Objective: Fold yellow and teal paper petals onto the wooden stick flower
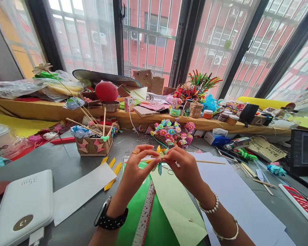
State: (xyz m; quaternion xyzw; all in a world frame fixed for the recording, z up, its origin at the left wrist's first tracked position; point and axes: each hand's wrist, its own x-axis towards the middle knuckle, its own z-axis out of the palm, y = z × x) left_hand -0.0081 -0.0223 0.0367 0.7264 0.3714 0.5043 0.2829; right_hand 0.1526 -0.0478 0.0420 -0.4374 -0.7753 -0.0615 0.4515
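Head view, mid-frame: left hand [136,169] and right hand [185,168] both pinch a small, seemingly unfinished paper flower [159,152]; yellow paper strips [115,172] lie unused to their left.

The left hand [136,172] and right hand [185,168] meet over a green paper sheet [159,227], with a small yellow-and-green paper flower [159,161] pinched between them. A patterned flat ruler [145,216] lies on that sheet. A white plastic power bank [23,205] sits far left. A woven basket of paper flowers [169,134] stands just behind the hands.
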